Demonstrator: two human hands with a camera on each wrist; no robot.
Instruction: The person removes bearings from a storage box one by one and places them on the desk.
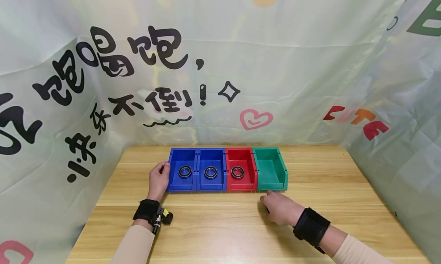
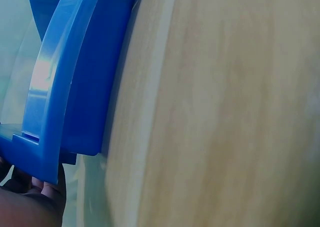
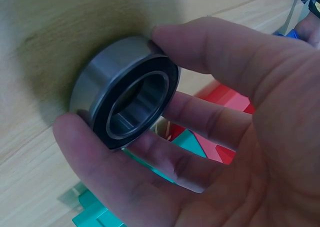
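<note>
My right hand (image 1: 280, 207) pinches a ball bearing (image 3: 132, 94) between thumb and fingers, close in front of the green bin (image 1: 270, 186). The bearing is a steel ring with a black seal; in the head view the hand mostly hides it. My left hand (image 1: 159, 180) rests at the outer side of the leftmost blue bin (image 1: 182, 186), and the left wrist view shows its fingers at the bin's edge. One bearing (image 1: 185, 172) lies in that bin, another bearing (image 1: 211, 172) in the second blue bin (image 1: 211, 186), and a third bearing (image 1: 237, 172) in the red bin (image 1: 242, 186).
The bins stand side by side in one row on a wooden table (image 1: 213, 229), near its back edge. A printed cloth (image 1: 293, 72) hangs behind the table and along both sides. Each wrist wears a black strap (image 1: 311, 227).
</note>
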